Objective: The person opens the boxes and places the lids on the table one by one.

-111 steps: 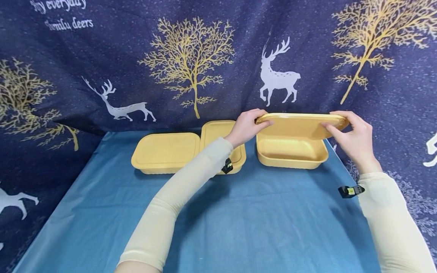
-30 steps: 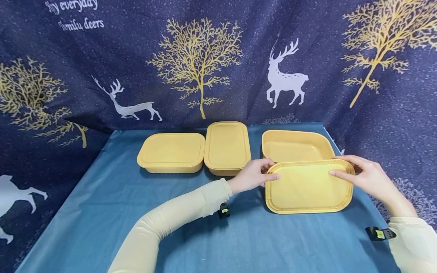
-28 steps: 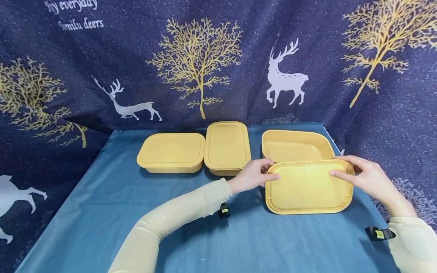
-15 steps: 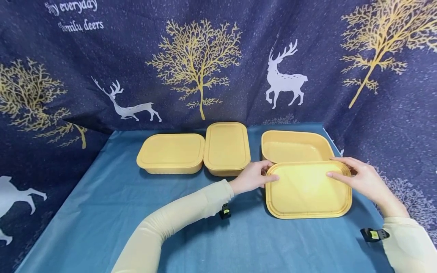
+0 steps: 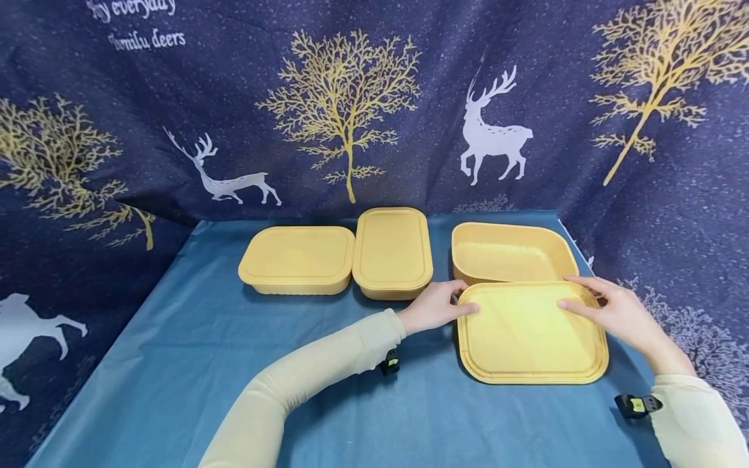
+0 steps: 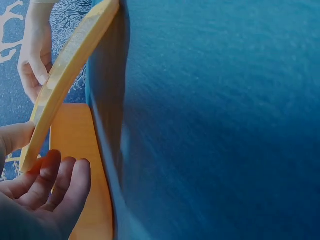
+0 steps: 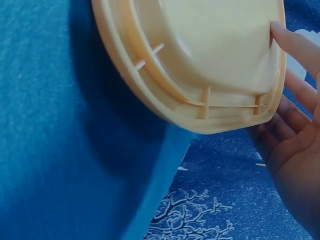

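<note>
A yellow rectangular lid (image 5: 532, 338) is held between both hands in front of an open yellow container (image 5: 509, 257), its ribbed underside facing up. My left hand (image 5: 434, 307) pinches its far left corner, thumb on top and fingers beneath. At the far right corner, my right hand (image 5: 623, 318) holds it the same way. In the left wrist view the lid (image 6: 65, 70) slants, its hand-held edge raised and the opposite edge down by the blue cloth. The right wrist view shows small ribs along the inside of the lid's rim (image 7: 205, 102).
Two lidded yellow containers stand to the left, one lying crosswise (image 5: 298, 257) and one lengthwise (image 5: 392, 250), side by side. Blue cloth (image 5: 456, 422) covers the table. A dark blue curtain (image 5: 234, 130) with deer and trees hangs behind, close to the containers.
The lid has come off from above the right container toward the front, lowered and turned underside up. Over the last second it tilts flatter, its near edge shifting slightly nearer. Both hands keep hold.
</note>
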{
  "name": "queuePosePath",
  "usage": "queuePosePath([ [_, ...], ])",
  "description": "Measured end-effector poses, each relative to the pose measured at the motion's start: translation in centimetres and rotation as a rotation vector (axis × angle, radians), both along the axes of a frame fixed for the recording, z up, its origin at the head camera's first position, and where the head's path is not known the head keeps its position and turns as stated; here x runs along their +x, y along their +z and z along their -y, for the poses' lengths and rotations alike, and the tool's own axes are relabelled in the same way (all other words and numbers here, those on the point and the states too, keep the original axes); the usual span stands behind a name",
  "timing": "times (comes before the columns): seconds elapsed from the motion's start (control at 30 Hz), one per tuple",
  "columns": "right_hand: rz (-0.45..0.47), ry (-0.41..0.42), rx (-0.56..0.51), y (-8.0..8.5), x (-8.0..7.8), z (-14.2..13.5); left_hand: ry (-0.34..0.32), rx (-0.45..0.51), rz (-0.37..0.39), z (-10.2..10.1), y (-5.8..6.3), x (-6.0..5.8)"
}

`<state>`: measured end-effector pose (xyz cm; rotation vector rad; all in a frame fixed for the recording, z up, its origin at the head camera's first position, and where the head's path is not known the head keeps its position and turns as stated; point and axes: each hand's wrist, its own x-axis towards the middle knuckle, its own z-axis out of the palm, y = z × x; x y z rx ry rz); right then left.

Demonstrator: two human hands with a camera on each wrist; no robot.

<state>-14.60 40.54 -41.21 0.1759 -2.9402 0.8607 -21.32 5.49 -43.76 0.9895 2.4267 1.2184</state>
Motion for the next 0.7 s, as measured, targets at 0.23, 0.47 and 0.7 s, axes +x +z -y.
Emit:
queuePosePath([
  [0.23, 0.021, 0.014, 0.021, -0.9, -0.1, -0.5, 0.020, -0.063, -0.024, -0.5, -0.7, -0.1],
  [0.47, 0.021, 0.011, 0.019, -1.4, 0.0, -0.8, 0.027, -0.095, -0.046, -1.0, -1.3, -0.4],
  [0.7, 0.013, -0.006, 0.015, -1.8, 0.0, -0.8, 0.039, -0.150, -0.056, -1.3, -1.3, -0.4],
])
